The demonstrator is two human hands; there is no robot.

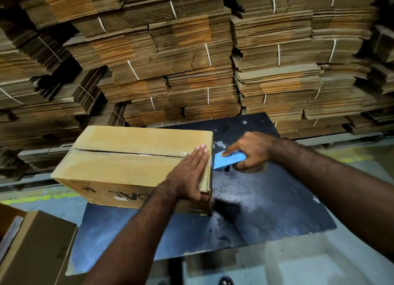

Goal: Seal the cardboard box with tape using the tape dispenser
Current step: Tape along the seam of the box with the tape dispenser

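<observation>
A closed brown cardboard box [119, 163] lies on a dark tabletop [266, 210], its top flaps meeting in a long seam. Clear tape covers the right part of that seam and glints near the box's right edge. My left hand [187, 176] presses flat on the box's top right corner, fingers straight and together, thumb down on the near side. My right hand [251, 150] grips a blue tape dispenser [228, 160] just off the box's right edge, index finger stretched along its top. The dispenser's front end touches or nearly touches the box's right side.
Tall stacks of flattened cartons tied with white string [191, 56] fill the space behind the table. Another brown box [36, 248] stands at the lower left, beside the table. The table's ragged front edge [245, 250] drops to a grey floor with yellow lines.
</observation>
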